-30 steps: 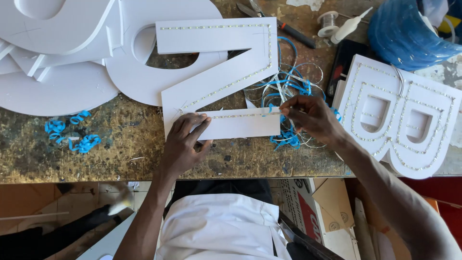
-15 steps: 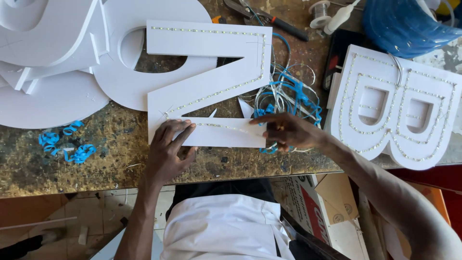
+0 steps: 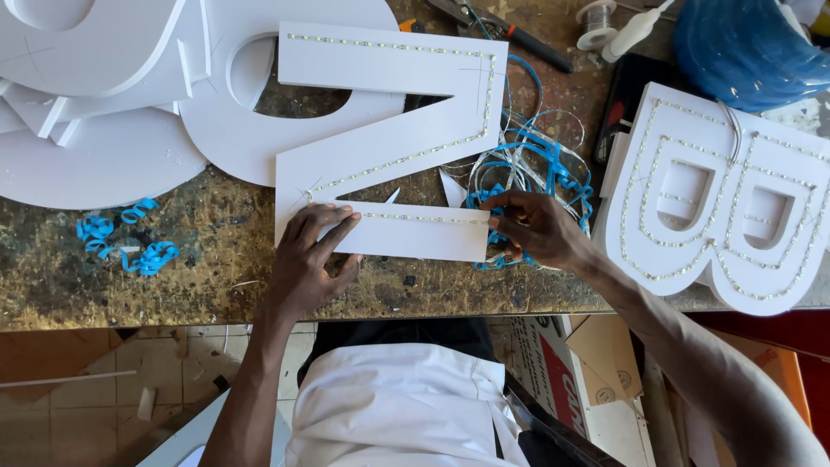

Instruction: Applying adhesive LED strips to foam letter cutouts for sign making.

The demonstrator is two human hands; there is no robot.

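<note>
Since half a second ago my view has drifted a little and the right hand (image 3: 540,232) has slid out along the bottom bar to its right end; the left hand (image 3: 313,251) has hardly shifted.

Largest first: the surface (image 3: 199,277), worn and speckled, carries it all. On it lies the white Z (image 3: 389,147), flat, face up, in front of me. An LED strip (image 3: 406,160) already runs along its top bar, down its right edge and along the diagonal to the lower left corner; from there it continues along the bottom bar as far as my right hand. So I judge the Z nearly fully strung, with only the last end to seat and the spare to deal with.

At the right sits the white B (image 3: 718,199), already lined with strips. White letters (image 3: 95,95) are stacked at upper left.

Behind the right hand, a tangle of blue and clear backing (image 3: 536,156); more blue curls (image 3: 125,242) lie at left.

The left hand lies flat, fingers together, pressing the bar's left end. The right-hand grip is pinched at the strip's end on the bar's right edge; whether it pinches strip or backing I cannot tell.
</note>
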